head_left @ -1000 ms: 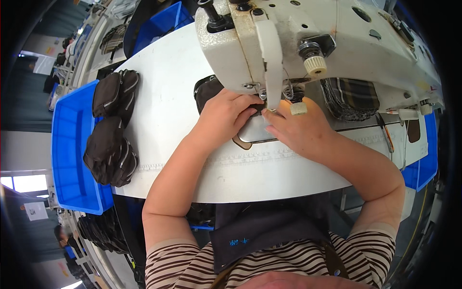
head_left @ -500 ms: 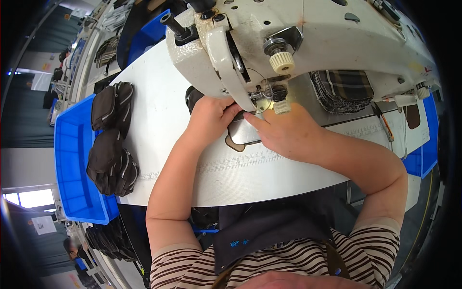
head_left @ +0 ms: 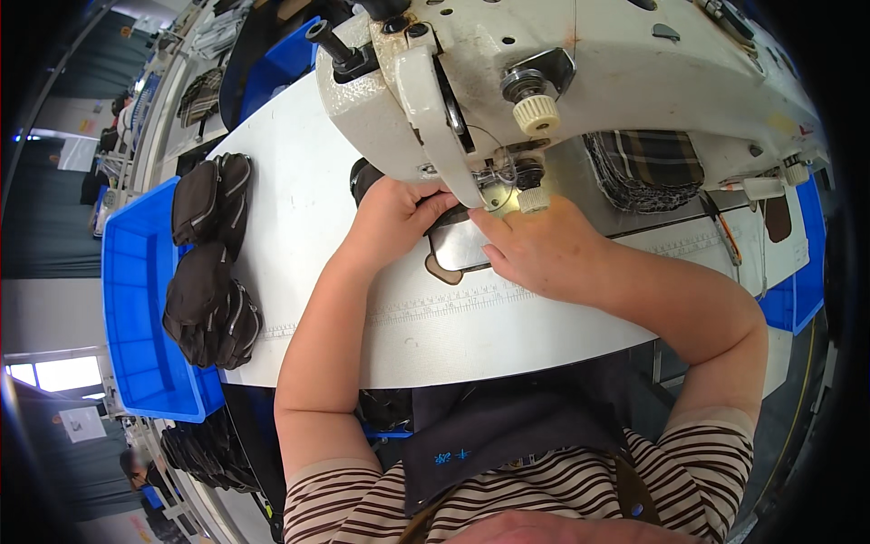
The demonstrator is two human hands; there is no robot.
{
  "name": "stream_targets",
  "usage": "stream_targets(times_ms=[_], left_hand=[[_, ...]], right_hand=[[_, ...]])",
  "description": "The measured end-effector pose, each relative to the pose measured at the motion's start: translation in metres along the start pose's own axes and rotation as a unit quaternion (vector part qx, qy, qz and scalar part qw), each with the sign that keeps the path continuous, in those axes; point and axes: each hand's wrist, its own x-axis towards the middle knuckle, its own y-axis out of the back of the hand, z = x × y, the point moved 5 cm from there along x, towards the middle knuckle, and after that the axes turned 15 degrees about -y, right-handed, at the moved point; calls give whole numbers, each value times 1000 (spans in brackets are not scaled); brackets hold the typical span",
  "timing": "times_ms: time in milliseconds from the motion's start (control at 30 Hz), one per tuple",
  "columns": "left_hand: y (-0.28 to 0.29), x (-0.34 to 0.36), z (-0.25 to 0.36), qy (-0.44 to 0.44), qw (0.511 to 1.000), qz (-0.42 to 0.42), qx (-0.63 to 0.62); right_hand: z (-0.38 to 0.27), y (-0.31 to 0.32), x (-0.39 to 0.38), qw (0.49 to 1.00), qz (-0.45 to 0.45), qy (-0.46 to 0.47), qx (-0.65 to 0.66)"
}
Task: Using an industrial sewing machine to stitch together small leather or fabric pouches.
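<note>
Under the head of a white sewing machine (head_left: 444, 136), a dark fabric piece (head_left: 364, 176) lies mostly covered by my hands, so its full shape is hidden. My left hand (head_left: 391, 225) pinches its near edge just left of the needle area, thumb against the fingers. On the other side, my right hand (head_left: 544, 247) is bent over the work, its index fingertip at the fabric beside the presser foot. The thumb sits lower, over the metal plate (head_left: 460, 247); the remaining fingers are partly hidden by the machine's tension knob (head_left: 533, 199).
Dark zippered pouches (head_left: 204, 286) are piled at the left, by a blue bin (head_left: 136, 308). A stack of plaid fabric pieces (head_left: 645, 170) sits under the machine arm, with orange-and-black snips (head_left: 722, 231) beside it. A printed ruler scale (head_left: 408, 310) crosses the white table (head_left: 453, 354).
My left hand and forearm have shifted slightly left. My right index fingertip has moved a little to the right, and more of the thumb shows apart from it.
</note>
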Motion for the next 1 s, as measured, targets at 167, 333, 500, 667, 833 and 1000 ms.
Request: stream_targets(times_ms=[167, 333, 500, 667, 833, 1000], left_hand=[[-2, -2, 5, -76, 995, 23, 52], [-5, 0, 11, -139, 984, 48, 102], [-6, 1, 16, -155, 977, 52, 139], [-7, -2, 8, -145, 979, 59, 134], [-9, -2, 12, -137, 975, 75, 160], [-12, -4, 11, -110, 975, 80, 177]], right_hand=[[-1, -1, -1, 999, -29, 8, -27], [-3, -1, -2, 999, -22, 22, -36], [-3, 0, -2, 999, -22, 24, -37], [-5, 0, 0, 1000, -8, 19, -18], [-3, 0, -2, 1000, -5, 2, -14], [-4, 0, -1, 999, -8, -7, -37]])
